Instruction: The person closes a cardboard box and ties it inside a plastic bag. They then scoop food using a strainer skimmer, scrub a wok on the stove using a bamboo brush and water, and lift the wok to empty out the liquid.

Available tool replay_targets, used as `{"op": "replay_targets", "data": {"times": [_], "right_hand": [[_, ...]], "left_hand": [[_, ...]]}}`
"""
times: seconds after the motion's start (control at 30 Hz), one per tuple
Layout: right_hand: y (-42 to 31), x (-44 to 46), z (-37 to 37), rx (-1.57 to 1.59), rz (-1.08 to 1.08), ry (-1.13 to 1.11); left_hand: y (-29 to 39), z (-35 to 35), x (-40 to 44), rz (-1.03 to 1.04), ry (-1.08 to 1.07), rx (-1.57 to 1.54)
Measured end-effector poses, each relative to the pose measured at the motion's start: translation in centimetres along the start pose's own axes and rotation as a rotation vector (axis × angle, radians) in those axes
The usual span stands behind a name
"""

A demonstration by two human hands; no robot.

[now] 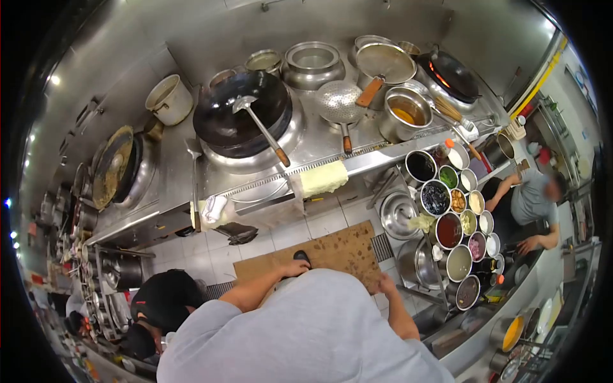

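My left hand (295, 267) is low at the front of my body, by the grey shirt, above a brown floor mat (341, 252). Its fingers are too small and partly hidden to read. To the right, my right hand (385, 284) hangs beside my body over the mat's right edge, fingers loosely apart, with nothing visible in it. Ahead on the stove stands a black wok (214, 121) with a wok spatula (260, 124) resting in it. A perforated skimmer (340, 102) lies right of the wok, near a pot of orange-brown liquid (408, 115).
On the right, a rack holds several metal pots of sauces and ingredients, including a red-brown sauce pot (449, 230). A co-worker in grey (536, 198) stands beyond it. Another person in black (165, 297) bends at lower left. A folded yellowish cloth (324, 179) lies on the stove edge.
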State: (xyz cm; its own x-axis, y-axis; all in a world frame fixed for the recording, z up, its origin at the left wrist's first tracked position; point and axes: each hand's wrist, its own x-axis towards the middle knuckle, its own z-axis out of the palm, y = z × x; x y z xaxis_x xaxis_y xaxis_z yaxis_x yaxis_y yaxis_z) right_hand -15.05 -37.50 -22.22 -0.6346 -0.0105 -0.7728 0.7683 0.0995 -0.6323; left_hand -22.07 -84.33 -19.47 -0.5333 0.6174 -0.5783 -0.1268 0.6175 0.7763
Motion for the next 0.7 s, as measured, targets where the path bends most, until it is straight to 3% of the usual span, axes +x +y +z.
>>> {"op": "replay_targets", "data": {"times": [0.03, 0.07, 0.13, 0.27, 0.33, 0.37, 0.47, 0.53, 0.6, 0.63, 0.7], "right_hand": [[-1.4, 1.5, 0.6, 0.036, -0.049, -0.032], [-3.3, 2.6, 1.7, 0.076, -0.092, -0.064], [-10.1, 1.8, 4.6, 0.104, -0.041, -0.055], [-21.3, 5.8, 8.3, 0.241, -0.186, -0.094], [-29.3, 3.6, 10.2, 0.26, -0.29, -0.106], [-31.7, 3.7, 10.6, 0.284, -0.375, -0.163], [-38.4, 5.6, 11.3, 0.155, -0.251, -0.405], [-38.9, 8.2, 12.0, 0.007, -0.164, -0.571], [-36.9, 14.1, 12.8, -0.398, 0.062, -0.826], [-34.6, 18.3, 12.9, -0.492, 0.146, -0.81], [-30.0, 24.4, 14.1, -0.428, 0.176, -0.463]], "left_hand": [[0.1, -0.4, -1.1, -0.062, 0.171, -0.132], [-1.3, -0.2, -2.0, -0.069, 0.146, -0.149], [-5.2, -1.3, -3.0, -0.112, 0.348, -0.385], [-15.7, 0.2, -8.0, 0.025, 0.615, -0.203], [-17.1, 0.0, -11.7, -0.402, 0.527, -0.596], [-17.0, 0.1, -13.3, -0.417, 0.526, -0.603], [-15.6, 1.1, -18.1, -0.459, 0.692, -0.8], [-13.7, 1.9, -19.6, -0.459, 0.777, -1.039], [-11.2, 3.3, -19.8, -0.589, 0.892, -1.023], [-11.3, 4.2, -19.6, -0.549, 0.87, -1.111], [-10.5, 6.1, -18.6, -0.555, 0.898, -1.195]]}}
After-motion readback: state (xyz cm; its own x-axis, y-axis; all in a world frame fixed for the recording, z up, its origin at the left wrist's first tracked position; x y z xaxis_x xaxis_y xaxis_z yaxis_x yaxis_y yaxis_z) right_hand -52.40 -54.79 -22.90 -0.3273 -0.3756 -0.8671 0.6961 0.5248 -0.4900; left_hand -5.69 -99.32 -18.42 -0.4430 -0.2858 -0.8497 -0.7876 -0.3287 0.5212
